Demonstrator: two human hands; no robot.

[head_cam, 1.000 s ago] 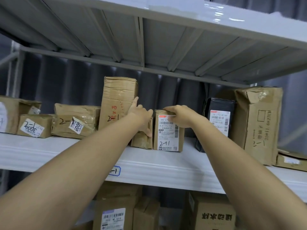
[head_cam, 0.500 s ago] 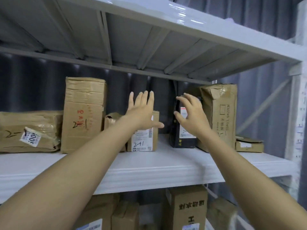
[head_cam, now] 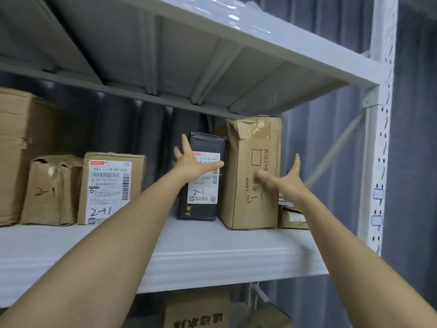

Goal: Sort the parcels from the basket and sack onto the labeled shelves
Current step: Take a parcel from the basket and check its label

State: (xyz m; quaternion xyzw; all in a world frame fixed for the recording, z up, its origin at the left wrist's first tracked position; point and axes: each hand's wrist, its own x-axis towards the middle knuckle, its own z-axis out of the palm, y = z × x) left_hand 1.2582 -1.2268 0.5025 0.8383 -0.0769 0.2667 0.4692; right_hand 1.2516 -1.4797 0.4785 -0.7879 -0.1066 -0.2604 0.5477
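Parcels marked 2-1 stand in a row on the white shelf (head_cam: 212, 256). My left hand (head_cam: 191, 162) is spread open in front of the upper part of a black parcel (head_cam: 201, 209) with a white label. My right hand (head_cam: 283, 183) is open with fingers spread, in front of the right front edge of a tall brown box (head_cam: 248, 162). Neither hand holds anything. Further left stand a labelled brown box (head_cam: 111, 188) and a small crumpled brown parcel (head_cam: 52, 190).
A large brown box (head_cam: 14, 157) stands at the far left. A flat parcel (head_cam: 293, 216) lies at the shelf's right end beside the white upright post (head_cam: 376, 162). Another shelf (head_cam: 212, 55) hangs close overhead. More boxes (head_cam: 196, 311) sit on the level below.
Both hands let go of the labelled 2-1 box and moved right along the shelf. They now hover open at the black parcel and the tall brown box.
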